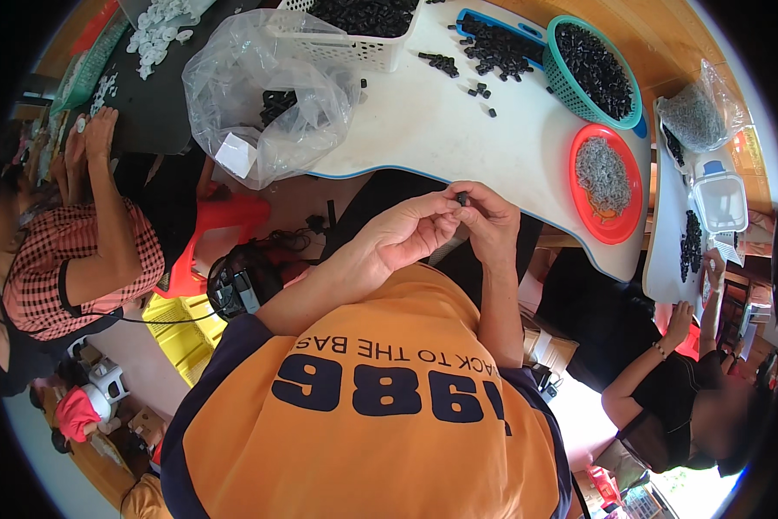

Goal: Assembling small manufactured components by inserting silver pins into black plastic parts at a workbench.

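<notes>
Both of my hands meet in front of my chest, just off the table's near edge. Between their fingertips is a small black piece (462, 198), mostly covered by the fingers. My left hand (410, 232) pinches it from the left, palm partly turned up. On the other side, my right hand (491, 223) closes thumb and fingers on the same piece. Similar black pieces (501, 50) lie loose on the white table (458, 138) beyond, some on a blue tray (531, 41). A red plate (582, 208) holds a heap of small grey metallic-looking parts (603, 176).
A teal basket (570, 97) and a white basket (367, 52) hold black pieces. A clear plastic bag (224, 95) hangs over the table edge. Co-workers sit at left (103, 251) and right (665, 389). A red chair (207, 242) and yellow crate (177, 333) stand at left.
</notes>
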A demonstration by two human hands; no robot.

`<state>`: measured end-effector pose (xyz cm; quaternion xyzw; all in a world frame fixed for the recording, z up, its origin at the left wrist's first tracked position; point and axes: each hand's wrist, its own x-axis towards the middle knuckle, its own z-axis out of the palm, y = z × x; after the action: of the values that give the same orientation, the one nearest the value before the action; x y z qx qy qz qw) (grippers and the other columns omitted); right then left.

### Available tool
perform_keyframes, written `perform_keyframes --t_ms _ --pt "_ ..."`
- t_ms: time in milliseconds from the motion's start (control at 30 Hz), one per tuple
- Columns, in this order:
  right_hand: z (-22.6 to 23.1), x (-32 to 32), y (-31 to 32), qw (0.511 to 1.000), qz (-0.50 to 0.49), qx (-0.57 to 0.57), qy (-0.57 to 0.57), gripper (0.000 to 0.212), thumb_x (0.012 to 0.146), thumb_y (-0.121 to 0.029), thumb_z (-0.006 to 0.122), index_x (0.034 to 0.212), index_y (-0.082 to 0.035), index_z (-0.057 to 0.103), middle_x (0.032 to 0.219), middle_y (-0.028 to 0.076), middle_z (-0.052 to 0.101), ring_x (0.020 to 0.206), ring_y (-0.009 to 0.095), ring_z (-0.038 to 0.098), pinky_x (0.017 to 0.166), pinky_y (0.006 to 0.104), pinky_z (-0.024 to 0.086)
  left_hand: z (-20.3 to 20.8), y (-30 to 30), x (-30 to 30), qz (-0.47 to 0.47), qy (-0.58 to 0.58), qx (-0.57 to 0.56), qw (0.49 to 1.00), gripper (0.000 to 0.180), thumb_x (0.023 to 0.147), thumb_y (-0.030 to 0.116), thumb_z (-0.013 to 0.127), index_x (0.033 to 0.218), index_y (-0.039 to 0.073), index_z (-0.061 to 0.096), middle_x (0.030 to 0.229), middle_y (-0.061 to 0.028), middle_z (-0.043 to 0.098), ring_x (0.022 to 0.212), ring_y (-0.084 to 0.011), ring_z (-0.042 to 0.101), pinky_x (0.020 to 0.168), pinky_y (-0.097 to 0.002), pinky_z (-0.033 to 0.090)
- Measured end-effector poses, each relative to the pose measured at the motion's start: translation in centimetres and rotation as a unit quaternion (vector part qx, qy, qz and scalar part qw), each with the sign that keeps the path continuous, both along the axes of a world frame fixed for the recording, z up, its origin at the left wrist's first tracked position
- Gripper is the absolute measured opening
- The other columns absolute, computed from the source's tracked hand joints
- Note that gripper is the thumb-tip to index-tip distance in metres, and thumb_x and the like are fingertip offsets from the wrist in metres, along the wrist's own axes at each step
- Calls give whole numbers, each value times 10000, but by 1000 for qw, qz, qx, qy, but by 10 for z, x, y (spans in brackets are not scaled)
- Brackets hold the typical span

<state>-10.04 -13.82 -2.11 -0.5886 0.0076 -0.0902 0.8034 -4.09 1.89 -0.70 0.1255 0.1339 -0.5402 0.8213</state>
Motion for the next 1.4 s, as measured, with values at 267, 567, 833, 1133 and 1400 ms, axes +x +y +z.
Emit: perform_keyframes --t_ms 267,567,833,1133,1400 --pt "-3 -2 3 1000 -18 -5 -3 246 833 19 703 1078 20 680 874 -17 613 771 60 530 704 202 469 0 -3 0 21 -40 33 998 123 911 67 655 991 -18 616 904 -54 627 732 -71 577 634 -170 519" --pt "5 11 3 997 -29 -38 -54 366 874 -23 664 1236 -10 617 1127 44 619 848 57 496 761 206 428 -3 -4 12 24 -33 38 998 149 910 55 655 1035 -14 612 933 -70 648 752 -89 605 634 -179 532" --pt "-7 64 -71 892 -215 -375 130 333 865 -179 679 1173 -54 676 1029 108 680 760 152 569 736 292 476 49 -8 134 186 -124 34 974 192 931 6 593 1098 -89 586 1015 -173 650 929 -227 660 803 -263 595" --pt "-36 113 -81 792 -256 -553 4 202 782 -143 729 963 -55 712 891 105 662 788 257 628 695 369 484 42 -45 134 180 -201 91 959 242 924 71 615 1127 -57 588 1067 -164 665 956 -203 662 848 -285 560" --pt "15 51 -44 880 -298 -369 -40 302 735 2 748 1027 -50 691 904 52 670 706 157 546 665 286 477 -4 -71 54 106 -355 238 898 208 907 63 643 1102 -12 646 1035 -98 680 910 -150 650 793 -280 538"
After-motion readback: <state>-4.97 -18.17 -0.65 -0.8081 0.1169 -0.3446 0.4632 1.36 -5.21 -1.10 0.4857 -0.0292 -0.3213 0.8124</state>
